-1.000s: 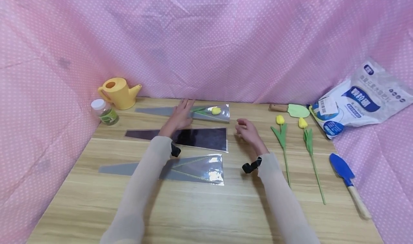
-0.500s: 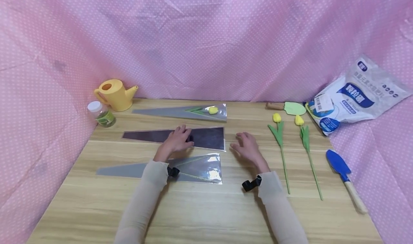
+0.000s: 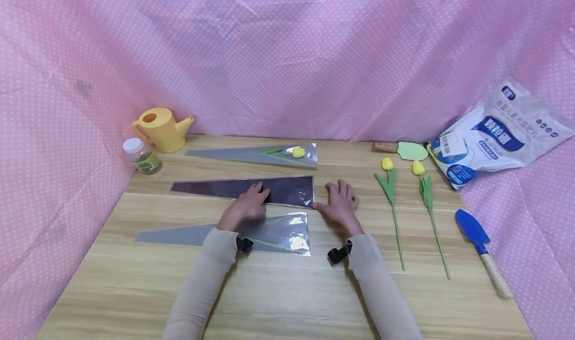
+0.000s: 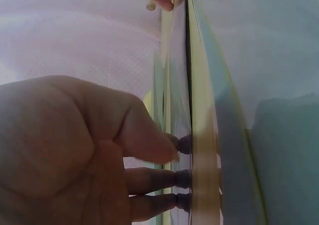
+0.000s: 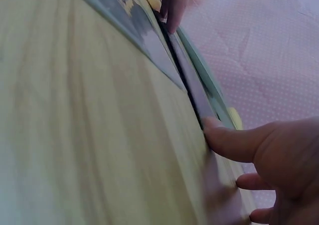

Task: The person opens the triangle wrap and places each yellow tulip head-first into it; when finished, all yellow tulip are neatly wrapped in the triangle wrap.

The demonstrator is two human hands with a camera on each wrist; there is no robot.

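In the head view a dark tapered flower sleeve [image 3: 292,190] lies flat on the table, between two clear-and-grey sleeves. My left hand [image 3: 244,207] rests its fingertips on the dark sleeve's middle; the left wrist view shows those fingertips [image 4: 167,203] meeting its glossy surface. At the wide end, my right hand [image 3: 340,204] has its fingers spread, with the thumb [image 5: 224,137] right at the sleeve's corner. A yellow tulip [image 3: 298,153] lies inside the far sleeve [image 3: 224,154]. The near sleeve [image 3: 175,235] is partly hidden under my left wrist.
Two yellow tulips [image 3: 393,190] [image 3: 428,195] lie to the right. Beyond them are a blue trowel [image 3: 473,230], a green trowel [image 3: 411,151] and a white fertilizer bag [image 3: 498,135]. A yellow watering can [image 3: 161,130] and a jar [image 3: 145,160] stand back left.
My left hand has come back from the far sleeve onto the dark sleeve. My right hand has moved nearer and to the left, its thumb now at the dark sleeve's corner.
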